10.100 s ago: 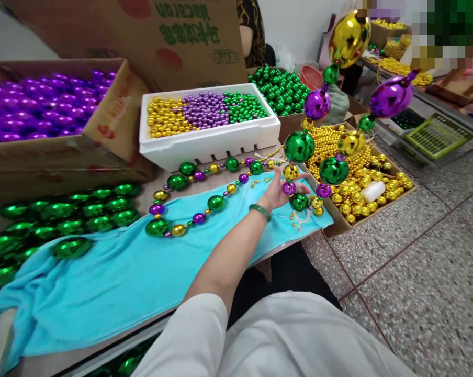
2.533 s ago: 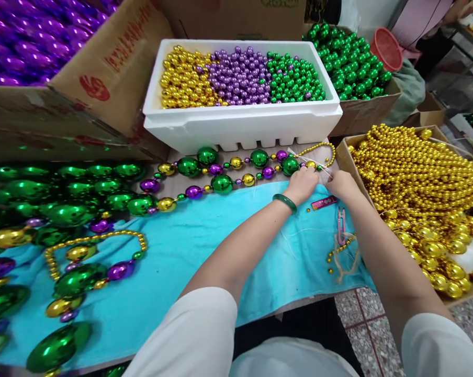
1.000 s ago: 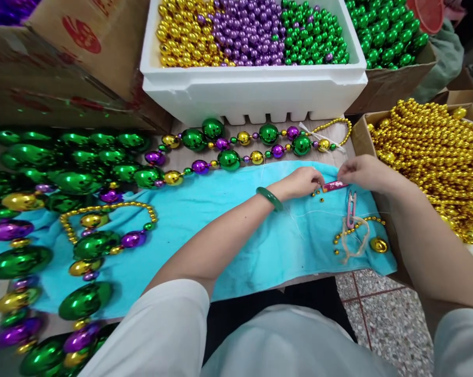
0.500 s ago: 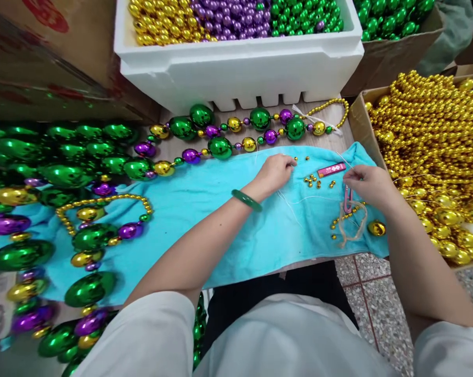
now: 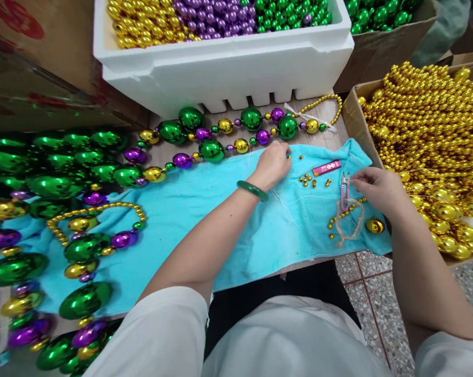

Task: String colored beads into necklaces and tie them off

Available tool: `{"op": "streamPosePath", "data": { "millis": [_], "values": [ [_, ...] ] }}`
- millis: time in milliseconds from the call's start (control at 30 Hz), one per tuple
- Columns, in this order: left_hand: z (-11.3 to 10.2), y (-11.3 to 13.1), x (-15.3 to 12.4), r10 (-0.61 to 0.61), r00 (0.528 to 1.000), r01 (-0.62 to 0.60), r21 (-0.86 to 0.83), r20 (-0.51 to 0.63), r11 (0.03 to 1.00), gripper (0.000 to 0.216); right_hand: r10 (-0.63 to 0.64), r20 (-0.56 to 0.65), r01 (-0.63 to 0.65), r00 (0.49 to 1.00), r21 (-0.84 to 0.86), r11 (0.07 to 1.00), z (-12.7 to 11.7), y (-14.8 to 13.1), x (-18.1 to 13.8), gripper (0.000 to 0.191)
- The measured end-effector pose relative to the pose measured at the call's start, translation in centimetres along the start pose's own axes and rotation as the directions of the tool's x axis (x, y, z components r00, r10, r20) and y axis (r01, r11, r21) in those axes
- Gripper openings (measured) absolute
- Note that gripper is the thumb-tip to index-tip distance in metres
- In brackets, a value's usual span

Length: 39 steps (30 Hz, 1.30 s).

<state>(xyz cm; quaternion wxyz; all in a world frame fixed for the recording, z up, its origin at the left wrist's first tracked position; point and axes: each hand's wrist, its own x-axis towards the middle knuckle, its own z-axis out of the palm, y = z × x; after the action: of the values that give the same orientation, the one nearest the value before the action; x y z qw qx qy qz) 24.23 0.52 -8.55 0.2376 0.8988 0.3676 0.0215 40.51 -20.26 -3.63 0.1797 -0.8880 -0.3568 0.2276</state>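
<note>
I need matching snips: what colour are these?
The snips are mostly pink, seen in the head view.

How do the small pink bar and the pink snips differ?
The bar is one solid rectangle; the snips part into two blades. The bar lies nearly sideways in view; the snips point toward the picture's top. Both are pinkish and lie on the blue towel.
</note>
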Motion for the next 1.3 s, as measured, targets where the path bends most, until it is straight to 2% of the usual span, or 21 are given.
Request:
{"op": "streamPosePath", "data": {
  "millis": [67,200,333,400,500,567,667,767,800,833,867,933,1000,1033,1067,1133,1300],
  "values": [
    [0.3,0.1,0.5,0.026,1.000,-0.026,0.011,0.008,1.000,0.024,-0.016,0.002,0.016,1.000,-0.005,1.000,0.2,0.0,-0.1,0.019],
    [0.4,1.2,0.6,0.043,0.999,-0.043,-0.032,0.001,0.999,0.025,-0.055,-0.013,0.055,0.998,-0.028,0.998,0.7,0.0,-0.3,0.019],
    [-0.6,2.4,-0.7,0.231,0.966,-0.199,-0.240,0.113,0.950,0.025,-0.130,0.037,0.130,0.991,0.008,0.991,1.7,-1.0,-0.8,0.017],
    [-1.5,2.2,-1.9,0.269,0.958,-0.229,-0.299,0.099,0.926,0.030,-0.210,0.089,0.210,0.974,0.004,0.978,2.6,-1.9,-1.3,0.018],
    [-3.1,1.0,-4.5,0.199,0.980,-0.195,-0.301,-0.015,0.934,0.022,-0.311,0.153,0.327,0.938,-0.096,0.940,4.6,-3.5,-1.9,0.022],
    [-3.8,0.1,-7.0,0.155,0.987,-0.163,-0.288,-0.051,0.944,0.019,-0.322,0.200,0.362,0.925,-0.216,0.907,5.9,-4.3,-2.1,0.027],
    [-3.6,-0.7,-11.8,0.126,0.992,-0.121,-0.268,0.002,0.956,0.021,-0.312,0.249,0.385,0.917,-0.348,0.855,7.1,-4.8,-2.0,0.027],
    [-2.1,-0.5,-16.5,0.070,0.992,-0.026,-0.375,0.104,0.927,0.021,-0.329,0.215,0.381,0.920,-0.288,0.879,6.7,-4.8,-2.1,0.024],
    [-1.5,-0.1,-17.7,0.025,0.991,0.042,-0.476,0.133,0.878,0.021,-0.337,0.197,0.377,0.921,-0.225,0.899,6.2,-4.9,-2.4,0.021],
    [-1.0,0.4,-18.8,-0.025,0.984,0.128,-0.601,0.176,0.789,0.022,-0.345,0.185,0.374,0.920,-0.153,0.915,5.6,-5.0,-3.0,0.017],
    [-0.5,1.0,-19.6,-0.065,0.969,0.223,-0.729,0.239,0.647,0.024,-0.358,0.184,0.377,0.916,-0.079,0.923,5.0,-5.2,-3.7,0.015],
    [0.4,2.6,-20.4,-0.071,0.919,0.393,-0.886,0.388,0.248,0.034,-0.398,0.217,0.398,0.891,0.045,0.916,4.1,-5.8,-5.5,0.014],
    [1.0,4.0,-20.5,-0.042,0.883,0.460,-0.879,0.468,-0.127,0.040,-0.444,0.250,0.428,0.860,0.120,0.896,3.7,-6.3,-7.5,0.017],
    [1.3,4.5,-20.3,-0.052,0.876,0.452,-0.854,0.479,-0.258,0.039,-0.464,0.257,0.441,0.848,0.144,0.886,3.7,-6.4,-8.4,0.018],
    [1.4,4.8,-20.0,-0.080,0.872,0.428,-0.833,0.483,-0.350,0.037,-0.478,0.255,0.450,0.841,0.163,0.878,3.8,-6.5,-9.1,0.020],
    [1.6,5.0,-19.5,-0.139,0.859,0.391,-0.808,0.492,-0.442,0.028,-0.495,0.244,0.460,0.834,0.186,0.868,4.2,-6.3,-10.1,0.022],
    [0.9,3.2,-19.4,-0.230,0.833,0.327,-0.782,0.504,-0.530,0.011,-0.518,0.302,0.474,0.801,0.210,0.855,5.2,-5.1,-11.2,0.019]
  ]
}}
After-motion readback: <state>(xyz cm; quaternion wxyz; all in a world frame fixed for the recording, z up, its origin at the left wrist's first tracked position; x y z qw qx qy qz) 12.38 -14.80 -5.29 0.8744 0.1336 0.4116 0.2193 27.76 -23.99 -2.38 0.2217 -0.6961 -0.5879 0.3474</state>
